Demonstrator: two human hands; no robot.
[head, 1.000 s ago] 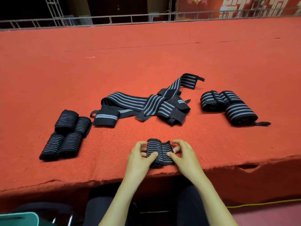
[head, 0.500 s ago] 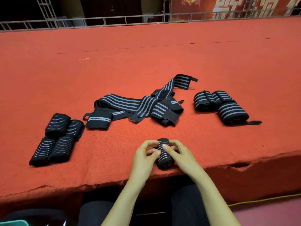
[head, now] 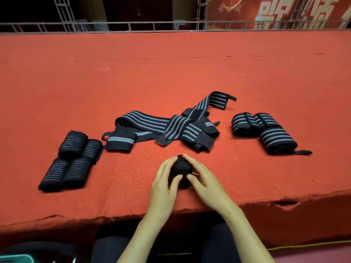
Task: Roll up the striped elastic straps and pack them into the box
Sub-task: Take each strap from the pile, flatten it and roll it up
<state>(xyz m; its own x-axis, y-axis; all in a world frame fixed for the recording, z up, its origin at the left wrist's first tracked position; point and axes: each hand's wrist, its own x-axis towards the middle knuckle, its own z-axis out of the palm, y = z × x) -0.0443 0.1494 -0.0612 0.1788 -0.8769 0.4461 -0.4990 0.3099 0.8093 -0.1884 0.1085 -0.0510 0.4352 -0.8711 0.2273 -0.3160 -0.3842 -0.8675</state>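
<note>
**Rolled strap** point(head: 181, 168): dark and tightly wound. It rests on the red carpeted surface point(head: 171, 73) close to the near edge, at the centre of the view.

**Left hand** point(head: 164, 181): grips the roll from the left, with fingers curled over the far end and the thumb pressed on the near face.

**Right hand** point(head: 205, 180): grips the roll from the right in the same way, its thumb tip beside the left thumb. Both hands are clamped on the roll, and its stripes cannot be seen from this angle.

**Loose straps** point(head: 144, 121): a tangled heap of unrolled black bands with grey stripes lies just beyond the hands. One end trails to the far right.

**Four tight rolls** point(head: 73, 143): grouped at left and touching one another, two near and two far.

**Three larger rolls** point(head: 277, 140): grouped at right and touching. A black tab projects rightward from the nearest.

**Surroundings:** a metal railing point(head: 133, 27) runs along the far edge. A red banner point(head: 284, 14) with pale characters stands behind it at far right. A yellow cable point(head: 303, 244) lies on the floor at near right.
</note>
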